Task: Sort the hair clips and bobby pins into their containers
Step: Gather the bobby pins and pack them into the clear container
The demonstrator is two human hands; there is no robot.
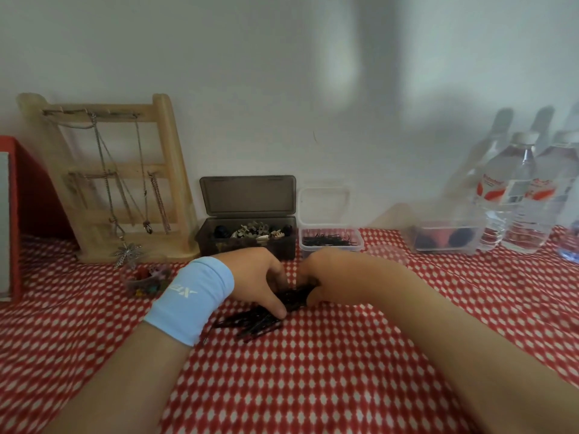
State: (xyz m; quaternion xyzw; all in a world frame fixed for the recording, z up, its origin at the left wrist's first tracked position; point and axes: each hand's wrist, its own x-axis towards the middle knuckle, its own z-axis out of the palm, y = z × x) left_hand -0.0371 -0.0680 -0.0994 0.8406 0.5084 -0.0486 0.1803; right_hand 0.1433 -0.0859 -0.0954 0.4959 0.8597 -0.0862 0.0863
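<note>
White wall (219, 57) stood behind the red-and-white dotted cloth (313, 371) that covered the whole surface. A wooden rack (169, 183) hung with chains leaned at the back left, and water bottles (526, 198) stood at the far right. Between them sat the dark box (250, 247), lid up, with hair clips (250, 231) inside, and just beside it on the right the clear tub (332, 249), already holding some pins. Nearer me, my left hand (260, 277) and right hand (319, 274) met over the pile of bobby pins (260, 321) lying on the cloth in front of both containers. Each hand had its fingers curled down into the heap, thumbs pressing from the near side, gathering a bunch between them. The loose ends fanned out toward my left wrist, outside my grip, so I judged a lift would shed those pins back onto the cloth. A careless reach could also have tipped the bunch into the dark box, since the two stood so close. My blue wristband (191, 302) carried white letters, upside down to me, which I read only as something like "XT". The red bottle labels were too blurred to read.
</note>
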